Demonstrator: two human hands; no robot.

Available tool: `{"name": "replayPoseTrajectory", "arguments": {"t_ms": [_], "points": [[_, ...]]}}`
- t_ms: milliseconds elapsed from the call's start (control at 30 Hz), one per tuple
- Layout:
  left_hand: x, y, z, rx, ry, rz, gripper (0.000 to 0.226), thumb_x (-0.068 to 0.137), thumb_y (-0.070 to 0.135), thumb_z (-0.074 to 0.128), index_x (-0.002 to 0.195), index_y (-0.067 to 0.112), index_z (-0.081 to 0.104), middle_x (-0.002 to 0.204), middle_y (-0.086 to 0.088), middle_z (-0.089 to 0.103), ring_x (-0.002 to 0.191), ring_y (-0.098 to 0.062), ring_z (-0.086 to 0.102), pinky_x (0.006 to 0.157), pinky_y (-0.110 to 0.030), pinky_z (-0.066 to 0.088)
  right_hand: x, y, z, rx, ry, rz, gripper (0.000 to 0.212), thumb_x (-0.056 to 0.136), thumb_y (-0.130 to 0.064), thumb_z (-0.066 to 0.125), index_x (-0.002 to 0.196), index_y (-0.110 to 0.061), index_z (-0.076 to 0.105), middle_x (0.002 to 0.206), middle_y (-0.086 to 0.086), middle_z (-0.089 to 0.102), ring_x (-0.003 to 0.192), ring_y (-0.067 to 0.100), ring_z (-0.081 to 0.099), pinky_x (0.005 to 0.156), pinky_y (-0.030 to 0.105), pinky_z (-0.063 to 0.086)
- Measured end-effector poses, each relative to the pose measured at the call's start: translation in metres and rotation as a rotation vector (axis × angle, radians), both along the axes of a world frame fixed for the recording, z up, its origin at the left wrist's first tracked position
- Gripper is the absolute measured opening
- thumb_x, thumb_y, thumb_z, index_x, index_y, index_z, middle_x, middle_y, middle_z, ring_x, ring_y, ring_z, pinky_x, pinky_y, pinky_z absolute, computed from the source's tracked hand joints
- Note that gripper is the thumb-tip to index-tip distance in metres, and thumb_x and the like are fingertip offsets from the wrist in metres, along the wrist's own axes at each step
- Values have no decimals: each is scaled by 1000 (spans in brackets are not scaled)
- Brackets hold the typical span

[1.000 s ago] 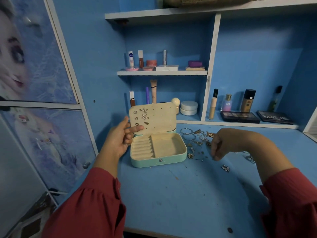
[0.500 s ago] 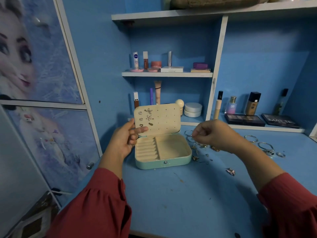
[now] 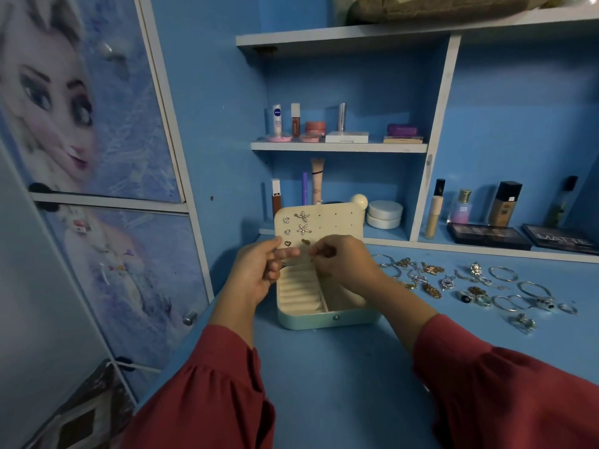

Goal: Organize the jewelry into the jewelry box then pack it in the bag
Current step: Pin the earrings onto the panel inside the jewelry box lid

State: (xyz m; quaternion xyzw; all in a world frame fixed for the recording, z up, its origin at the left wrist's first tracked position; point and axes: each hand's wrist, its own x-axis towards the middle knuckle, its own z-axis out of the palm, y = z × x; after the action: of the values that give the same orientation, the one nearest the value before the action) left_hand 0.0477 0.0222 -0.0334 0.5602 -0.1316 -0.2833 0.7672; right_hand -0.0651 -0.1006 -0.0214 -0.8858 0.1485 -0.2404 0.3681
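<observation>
Her right hand (image 3: 337, 260) has come over from the scattered jewelry (image 3: 470, 286) at three o'clock, seemingly pinching a small earring. Left hand (image 3: 259, 270), fingers loosely curled, steadies the open jewelry box's (image 3: 324, 315) lid. Another stud goes in next.

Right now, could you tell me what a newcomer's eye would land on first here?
Centre stage, the open mint-green jewelry box with earrings pinned in its cream lid sits on the blue desk, the left hand and right hand meeting over it. To its right lies a scatter of loose rings and bangles.
</observation>
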Motion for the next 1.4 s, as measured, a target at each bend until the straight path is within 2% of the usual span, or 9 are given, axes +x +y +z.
{"name": "replayPoseTrajectory", "arguments": {"t_ms": [100,200,300,567,867,1100,1300,1400], "points": [[0,1,-1,-6,5,6,11,94,12,53,94,3,61,72,-11,72,36,-4,30,33,-13,23,10,6,-3,29,-54,-31,18,84,-11,69,97,-15,58,73,-10,51,65,1,46,55,5,37],[-1,2,-1,-11,3,4,12,94,11,53,95,3,62,74,-12,73,37,-4,30,33,-13,24,15,9,-7,83,-82,-50,26,85,-10,67,95,-17,43,74,-4,53,64,8,48,57,18,40],[0,2,-1,-13,-3,0,12,93,10,53,96,2,62,77,-13,73,38,-4,31,34,-14,24,16,8,-8,74,-93,-74,28,86,-9,65,94,-15,39,74,-4,53,63,8,47,56,20,39],[-2,2,1,3,-32,1,13,92,8,54,99,1,62,78,-14,73,39,-5,33,34,-14,26,17,8,-8,33,-82,-87,29,86,-10,66,96,-14,39,81,2,58,68,12,51,57,19,40],[-3,3,2,19,-48,2,16,92,8,54,103,0,62,79,-12,72,39,-5,35,34,-14,27,20,9,-10,3,-82,-75,29,87,-16,67,93,-16,39,84,6,63,71,15,55,64,30,46],[-4,4,3,21,-52,-8,15,92,7,53,101,0,62,78,-13,73,39,-5,33,34,-14,26,20,6,-10,34,-62,-138,31,84,-16,69,102,-12,45,85,2,60,69,9,51,54,17,36],[-5,4,5,32,-67,-4,20,93,6,52,109,-3,60,81,-15,73,38,-5,34,34,-15,27,20,8,-10,41,-72,-153,31,84,-20,69,104,-11,47,83,-3,56,69,7,49,55,17,37],[-8,3,6,113,-163,28,20,93,4,51,110,-4,57,81,-17,73,35,-7,35,33,-17,26,19,9,-9,5,-60,-151,27,85,-18,67,103,-12,47,82,-3,55,70,10,51,59,20,41]]}}
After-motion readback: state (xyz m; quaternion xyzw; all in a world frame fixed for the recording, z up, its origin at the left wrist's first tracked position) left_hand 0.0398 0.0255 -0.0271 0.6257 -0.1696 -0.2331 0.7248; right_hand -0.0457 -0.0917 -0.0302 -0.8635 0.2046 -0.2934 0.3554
